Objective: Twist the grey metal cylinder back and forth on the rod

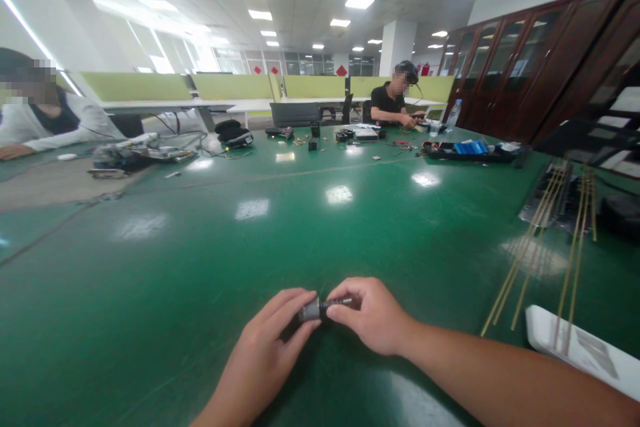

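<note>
The left hand (273, 333) is pinching the thick grey part of a small metal cylinder (311, 310) between thumb and fingers, and the right hand (377, 313) is pinching its thin, ridged end. The cylinder is lying crosswise between the 2 hands, low over the green table (240, 247); whether it is touching the top, I cannot tell. Fingers are covering parts of it.

To the right, thin yellow sticks (520, 267) are stretching toward a white box (595, 347), and the right forearm (465, 353) is hiding some of that box. Across the table, a black tray (470, 154) is holding a blue packet (470, 147), with a water bottle (454, 115) standing behind. Tangled parts (130, 157) are cluttering the far left. 2 other people are sitting there: 1 in black (390, 101), 1 in white sleeves (85, 120).
</note>
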A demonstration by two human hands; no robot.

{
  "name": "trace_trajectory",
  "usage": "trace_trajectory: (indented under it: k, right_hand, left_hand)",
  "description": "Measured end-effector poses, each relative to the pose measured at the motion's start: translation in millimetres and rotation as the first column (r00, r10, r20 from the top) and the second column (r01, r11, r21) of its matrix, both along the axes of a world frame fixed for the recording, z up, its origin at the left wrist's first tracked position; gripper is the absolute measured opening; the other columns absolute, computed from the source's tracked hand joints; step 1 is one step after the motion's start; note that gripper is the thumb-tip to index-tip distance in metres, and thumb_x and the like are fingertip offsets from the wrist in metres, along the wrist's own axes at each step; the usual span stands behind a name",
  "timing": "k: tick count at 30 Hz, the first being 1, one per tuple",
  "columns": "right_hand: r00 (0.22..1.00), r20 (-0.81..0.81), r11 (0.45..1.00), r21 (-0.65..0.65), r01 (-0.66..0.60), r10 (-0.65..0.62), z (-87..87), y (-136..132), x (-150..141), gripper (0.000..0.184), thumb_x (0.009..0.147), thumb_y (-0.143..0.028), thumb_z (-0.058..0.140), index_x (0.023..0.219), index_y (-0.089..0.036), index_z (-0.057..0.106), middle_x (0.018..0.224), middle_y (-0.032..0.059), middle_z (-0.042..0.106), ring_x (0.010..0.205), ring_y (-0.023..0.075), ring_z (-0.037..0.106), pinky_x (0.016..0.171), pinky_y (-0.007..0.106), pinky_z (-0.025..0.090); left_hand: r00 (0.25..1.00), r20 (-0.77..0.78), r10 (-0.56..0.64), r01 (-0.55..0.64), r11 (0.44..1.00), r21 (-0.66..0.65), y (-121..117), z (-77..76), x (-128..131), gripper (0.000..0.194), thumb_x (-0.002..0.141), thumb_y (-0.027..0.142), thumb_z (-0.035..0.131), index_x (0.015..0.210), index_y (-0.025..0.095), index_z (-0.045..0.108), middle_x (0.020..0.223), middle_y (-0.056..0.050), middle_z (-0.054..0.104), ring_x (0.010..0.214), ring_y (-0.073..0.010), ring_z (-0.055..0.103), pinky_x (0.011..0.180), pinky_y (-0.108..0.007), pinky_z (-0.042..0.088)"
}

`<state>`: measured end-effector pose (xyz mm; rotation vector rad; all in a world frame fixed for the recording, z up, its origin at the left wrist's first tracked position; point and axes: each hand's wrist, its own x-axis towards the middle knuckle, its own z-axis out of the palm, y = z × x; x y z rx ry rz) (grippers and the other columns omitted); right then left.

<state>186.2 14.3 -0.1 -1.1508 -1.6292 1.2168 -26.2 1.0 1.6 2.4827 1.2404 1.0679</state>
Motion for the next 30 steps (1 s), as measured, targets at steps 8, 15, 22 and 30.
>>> trace_trajectory:
  k: [8,15,22,30]
  right_hand:
    - [0.999,-0.036,1.000,-0.010,0.003,-0.003,-5.8,1.4,-1.3,0.014,0.081,-0.027,0.067,0.088,-0.017,0.073,0.075,0.0012,0.068,0.066,0.0140,0.058,0.062,0.025,0.044]
    - [0.999,-0.052,0.999,-0.031,-0.007,0.006,-4.9,-0.7,-2.2,0.014,0.081,-0.027,0.067,0.089,-0.017,0.072,0.074,0.0005,0.066,0.066,0.0137,0.057,0.062,0.025,0.043]
    - [0.997,-0.078,0.998,-0.060,-0.015,0.010,-3.5,-0.4,-2.1,0.015,0.084,-0.029,0.065,0.089,-0.016,0.069,0.069,-0.0008,0.061,0.063,0.0127,0.054,0.059,0.025,0.040]
    - [0.996,-0.093,0.998,-0.066,-0.016,0.010,-5.6,-0.1,-1.8,0.015,0.086,-0.029,0.062,0.089,-0.016,0.067,0.067,-0.0012,0.058,0.061,0.0131,0.052,0.059,0.026,0.039]
  left_hand:
    - [1.000,-0.023,-0.017,0.018,0.999,0.048,0.8,-0.9,-2.3,0.026,0.097,0.031,0.057,0.122,0.027,0.061,0.117,-0.002,0.062,0.105,-0.0138,0.062,0.094,-0.020,0.052]
    - [0.999,-0.035,-0.014,0.016,0.998,0.063,0.7,-2.2,-5.4,0.026,0.096,0.030,0.059,0.122,0.027,0.061,0.116,-0.003,0.062,0.103,-0.0138,0.063,0.092,-0.020,0.052]
    - [0.999,-0.052,-0.004,0.006,0.999,0.040,1.2,-3.2,-5.2,0.027,0.097,0.032,0.056,0.124,0.027,0.058,0.120,-0.004,0.060,0.110,-0.0156,0.060,0.096,-0.024,0.051]
    - [0.998,-0.053,0.027,-0.024,0.998,0.065,1.7,-1.1,-4.7,0.027,0.098,0.035,0.054,0.124,0.028,0.057,0.119,-0.002,0.060,0.108,-0.0145,0.061,0.096,-0.022,0.051]
